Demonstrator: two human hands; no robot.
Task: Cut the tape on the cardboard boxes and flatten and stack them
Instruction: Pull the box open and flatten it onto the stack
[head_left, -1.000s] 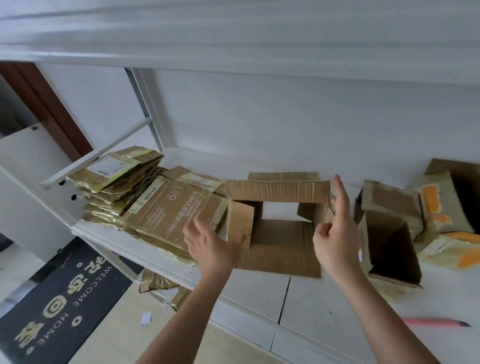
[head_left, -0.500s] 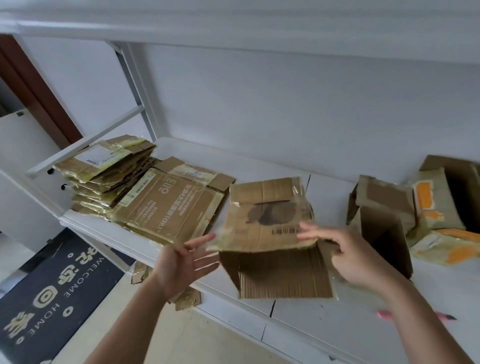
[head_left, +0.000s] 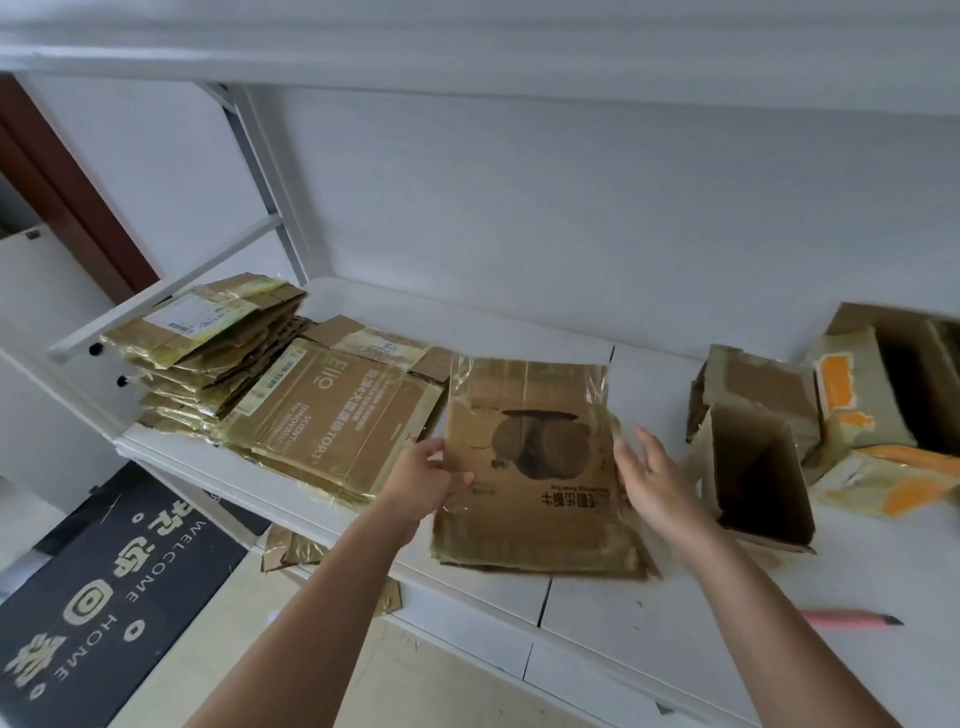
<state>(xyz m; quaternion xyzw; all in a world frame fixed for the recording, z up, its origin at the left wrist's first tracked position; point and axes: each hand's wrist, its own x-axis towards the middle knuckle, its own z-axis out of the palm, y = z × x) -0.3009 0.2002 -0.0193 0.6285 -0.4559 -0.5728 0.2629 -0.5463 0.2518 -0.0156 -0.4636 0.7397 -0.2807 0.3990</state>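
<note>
A flattened cardboard box (head_left: 535, 467) with a dark round print lies on the white shelf (head_left: 597, 613) in the middle. My left hand (head_left: 423, 480) grips its left edge, thumb on top. At the box's right edge my right hand (head_left: 652, 475) is spread, fingers straight, holding nothing. To the left are a tall stack of flattened boxes (head_left: 202, 353) and a larger flattened box (head_left: 332, 421) leaning beside it. An open box (head_left: 753, 467) stands to the right, with more taped boxes (head_left: 857, 389) behind it.
A pink utility knife (head_left: 852, 618) lies on the shelf at the right, by my right forearm. Cardboard scraps (head_left: 291, 548) lie on the floor under the shelf edge. A dark welcome mat (head_left: 98, 587) covers the floor at the left. The wall stands close behind.
The box was standing open between my hands, then folded down, and now lies flat. My left hand has taken hold of its left edge; my right hand has come off it.
</note>
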